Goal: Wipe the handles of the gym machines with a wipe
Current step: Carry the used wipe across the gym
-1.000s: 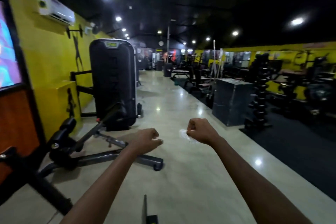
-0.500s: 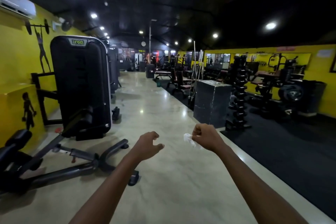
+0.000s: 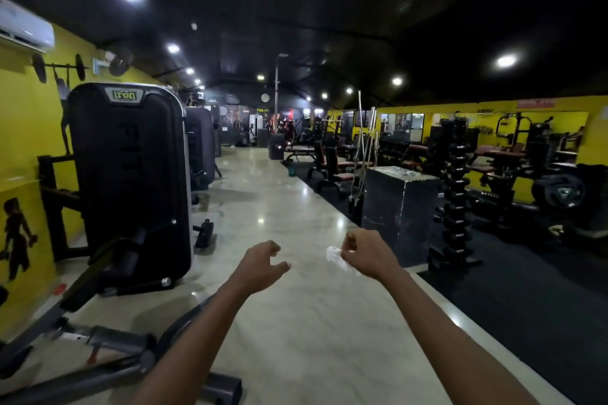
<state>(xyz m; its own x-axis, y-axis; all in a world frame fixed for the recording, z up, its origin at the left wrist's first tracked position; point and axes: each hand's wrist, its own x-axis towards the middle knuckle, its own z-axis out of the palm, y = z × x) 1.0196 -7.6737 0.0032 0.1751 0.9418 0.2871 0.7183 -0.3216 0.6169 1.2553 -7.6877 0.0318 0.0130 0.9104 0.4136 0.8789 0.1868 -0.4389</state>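
Right hand (image 3: 365, 253) has the wipe (image 3: 336, 257) bunched up and pinched between the curled fingers and thumb, with the white bit poking out on its left side. My guess is it's held crumpled like that so it's ready to wrap straight around a grip. Left hand (image 3: 261, 261) holds nothing, fingers loosely curled and thumb out, hanging in the air just left of the wipe without touching it. Both arms are stretched forward over the pale polished floor (image 3: 296, 306), so neither hand is on a handle yet. I'd say the wiping itself isn't happening at this point; it looks more like being between machines.

Nearest gear is on the near left: a big black weight-stack machine (image 3: 131, 174) with a green logo at the top, and its low padded arm and grey frame (image 3: 108, 339) running along the floor toward the camera. That seems the likeliest target, though I can't pick out its handles clearly from this angle. To the right, past the hands, there's a dark box (image 3: 399, 207) at the edge of the black rubber mat, then a tall dumbbell rack (image 3: 455, 194). Farther back there are benches and more machines along the yellow wall, too dim to make out.
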